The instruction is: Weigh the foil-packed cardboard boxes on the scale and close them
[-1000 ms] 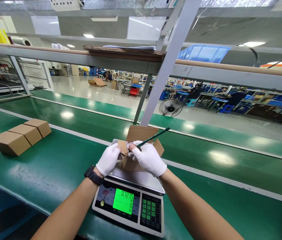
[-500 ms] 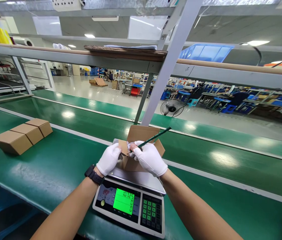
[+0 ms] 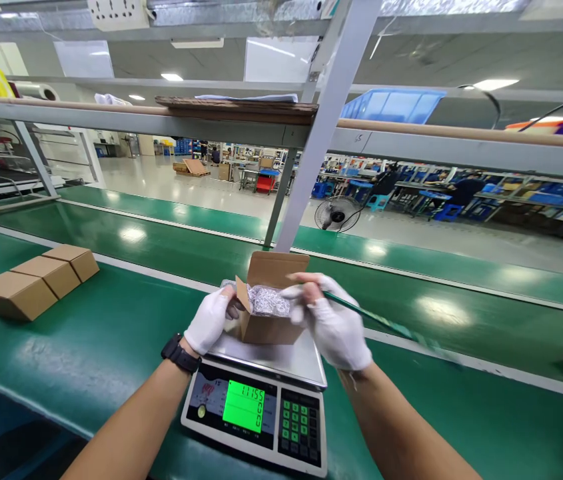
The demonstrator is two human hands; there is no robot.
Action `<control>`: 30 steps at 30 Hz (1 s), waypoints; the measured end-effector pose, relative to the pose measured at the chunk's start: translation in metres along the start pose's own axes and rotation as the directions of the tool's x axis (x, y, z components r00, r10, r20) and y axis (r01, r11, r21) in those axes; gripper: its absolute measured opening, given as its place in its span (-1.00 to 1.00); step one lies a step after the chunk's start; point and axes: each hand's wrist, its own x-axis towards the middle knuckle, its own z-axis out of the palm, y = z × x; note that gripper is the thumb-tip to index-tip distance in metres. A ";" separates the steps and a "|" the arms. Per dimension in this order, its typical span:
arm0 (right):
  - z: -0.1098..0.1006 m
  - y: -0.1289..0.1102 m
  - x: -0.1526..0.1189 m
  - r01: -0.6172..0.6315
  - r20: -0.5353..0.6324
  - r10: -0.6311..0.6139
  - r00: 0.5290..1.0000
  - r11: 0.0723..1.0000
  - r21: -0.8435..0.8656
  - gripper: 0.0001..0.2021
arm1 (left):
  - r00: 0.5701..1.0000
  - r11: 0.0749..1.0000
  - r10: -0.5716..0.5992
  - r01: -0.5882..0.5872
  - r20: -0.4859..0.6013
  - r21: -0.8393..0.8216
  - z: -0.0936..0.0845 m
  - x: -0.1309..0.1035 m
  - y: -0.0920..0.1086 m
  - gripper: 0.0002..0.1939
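An open cardboard box (image 3: 272, 331) stands on the metal plate of a digital scale (image 3: 254, 427), its back lid raised. Inside it lies something in clear, shiny bubble wrap (image 3: 268, 301). At the box's left side, my left hand (image 3: 210, 321), in a white glove with bare fingertips, pinches the left flap (image 3: 242, 293). My right hand (image 3: 334, 323), gloved alike and blurred, is just right of the box opening. Its closed fingers hold a thin green pencil-like stick (image 3: 368, 315) that points out to the right. The scale's green display reads about 1.1155.
Three closed cardboard boxes (image 3: 36, 280) sit in a row on the green belt (image 3: 111, 327) at left. A slanted white post (image 3: 306, 173) rises behind the scale, below a shelf with a blue bin (image 3: 394, 107). A fan (image 3: 337, 215) and seated people are beyond.
My right hand has moved right, away from the box opening, and the stick has swung from pointing up to pointing down-right. The bubble wrap now shows. The display rose from about 1.0725.
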 end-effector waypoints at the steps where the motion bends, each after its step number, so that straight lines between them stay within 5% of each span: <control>1: -0.013 0.003 0.000 0.065 -0.164 -0.063 0.984 0.998 0.006 -0.69 | 1.000 1.000 -0.012 0.012 -0.018 -0.029 0.001 0.001 0.000 -0.48; 3: -0.038 0.019 0.004 0.088 -0.441 -0.109 0.891 0.994 -0.068 -0.67 | 1.000 0.996 -0.003 0.000 -0.030 -0.087 0.007 0.006 -0.002 -0.49; 5: -0.055 0.042 0.011 -0.062 -0.460 0.020 0.888 0.995 -0.077 -0.63 | 1.000 0.991 0.024 -0.024 -0.002 -0.129 0.017 0.012 -0.004 -0.49; 8: -0.060 0.070 0.022 -0.261 -0.117 0.261 0.958 0.965 0.016 -0.58 | 0.996 0.991 0.047 -0.037 0.072 -0.132 0.036 0.021 -0.004 -0.46; 10: -0.055 0.076 0.027 -0.272 0.081 0.269 0.960 0.962 0.025 -0.61 | 0.995 0.992 0.080 -0.073 0.061 -0.106 0.046 0.024 -0.003 -0.44; 15: -0.046 0.064 0.029 -0.041 0.197 0.062 0.978 0.994 -0.106 -0.74 | 0.981 0.977 0.195 -0.195 0.006 0.089 0.044 0.020 -0.006 -0.70; 20: -0.060 0.051 0.025 0.005 0.301 -0.018 0.953 0.999 0.044 -0.73 | 0.922 0.883 0.328 -0.377 0.208 0.281 0.017 0.013 -0.008 -0.60; 23: -0.072 0.038 0.028 0.022 0.488 0.023 0.872 0.996 -0.087 -0.73 | 0.904 0.822 0.274 -0.397 0.327 0.408 0.007 0.012 0.006 -0.54; 26: -0.076 0.024 0.031 0.241 0.641 0.055 0.766 0.899 -0.365 -0.67 | 0.865 0.624 0.258 -0.489 0.429 0.610 0.010 0.009 0.024 -0.43; 30: -0.073 0.018 0.033 0.496 0.704 -0.041 0.709 0.739 -0.456 -0.80 | 0.822 0.381 0.304 -0.569 0.482 0.729 0.018 0.006 0.036 -0.56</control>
